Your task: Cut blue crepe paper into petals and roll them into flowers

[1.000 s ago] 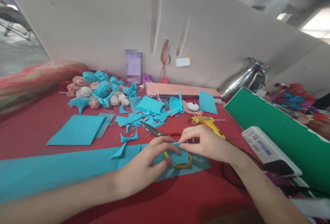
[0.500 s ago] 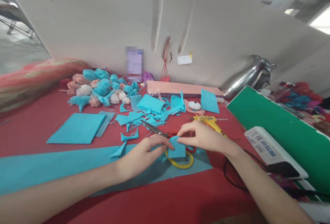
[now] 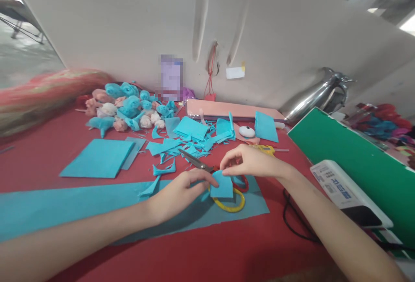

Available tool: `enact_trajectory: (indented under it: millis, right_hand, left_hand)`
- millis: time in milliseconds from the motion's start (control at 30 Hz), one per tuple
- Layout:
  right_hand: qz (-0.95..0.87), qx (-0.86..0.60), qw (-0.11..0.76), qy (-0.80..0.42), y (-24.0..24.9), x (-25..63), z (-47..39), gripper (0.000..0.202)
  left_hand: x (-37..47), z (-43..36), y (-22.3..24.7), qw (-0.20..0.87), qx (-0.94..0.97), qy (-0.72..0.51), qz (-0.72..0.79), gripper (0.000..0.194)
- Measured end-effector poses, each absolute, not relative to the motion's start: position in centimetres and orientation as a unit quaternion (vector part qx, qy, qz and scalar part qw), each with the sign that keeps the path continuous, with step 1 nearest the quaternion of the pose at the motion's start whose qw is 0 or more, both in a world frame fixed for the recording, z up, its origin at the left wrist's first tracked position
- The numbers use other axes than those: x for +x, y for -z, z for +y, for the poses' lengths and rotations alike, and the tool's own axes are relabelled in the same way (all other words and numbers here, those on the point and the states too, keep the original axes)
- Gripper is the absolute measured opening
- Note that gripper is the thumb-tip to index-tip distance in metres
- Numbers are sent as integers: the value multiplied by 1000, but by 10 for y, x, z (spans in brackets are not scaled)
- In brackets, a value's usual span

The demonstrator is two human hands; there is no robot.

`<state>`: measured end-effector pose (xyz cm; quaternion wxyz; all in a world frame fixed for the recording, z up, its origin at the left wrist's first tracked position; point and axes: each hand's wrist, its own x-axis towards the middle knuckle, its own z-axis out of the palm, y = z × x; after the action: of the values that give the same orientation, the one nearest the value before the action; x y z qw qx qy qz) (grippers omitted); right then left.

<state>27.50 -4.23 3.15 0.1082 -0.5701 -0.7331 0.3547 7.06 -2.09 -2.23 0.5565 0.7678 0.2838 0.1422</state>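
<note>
Between my hands is a small blue paper piece (image 3: pixel 223 189) with a rounded top, held above a pair of scissors (image 3: pixel 229 207). My left hand (image 3: pixel 181 193) pinches its left side between thumb and forefinger. At the piece's top edge, the fingertips of my right hand (image 3: pixel 248 162) are closed on it. The scissors have one yellow and one red handle, and their blades point up and left. They lie on a long strip of blue paper (image 3: pixel 81 200). My right hand partly covers a yellow glue gun (image 3: pixel 267 149).
Blue paper scraps (image 3: pixel 168 147) and a folded blue sheet (image 3: pixel 97 158) lie on the red table. Paper flowers (image 3: pixel 131 107) are heaped at the back left. A green board (image 3: pixel 340 152), a white power bank-like box (image 3: pixel 348 195) and a metal jug (image 3: pixel 319 94) stand right.
My right hand's fingers have shifted slightly along the top of the small blue piece. The camera view has moved a little; my left hand keeps its pinch.
</note>
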Motion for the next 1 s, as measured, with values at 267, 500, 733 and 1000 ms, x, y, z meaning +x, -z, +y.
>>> enact_trajectory:
  millis: [267,500,733,1000]
  right_hand:
    - [-731,-578,77,-354,-35,276,-37,11]
    - [-665,-695,108,-252,-63,345,-4,12]
    - [-561,-811,60,-157,-64,406,47,17]
    - [-551,-817,33,-165,-57,412,68,21]
  left_hand:
    - [69,-24,16,532,783,-162,278,26]
    - [98,10,9,237,937,-188,176,27]
    - [180,74,0,-21,977,-180,110,30]
    - [226,96,17,-70,980,-98,157,28]
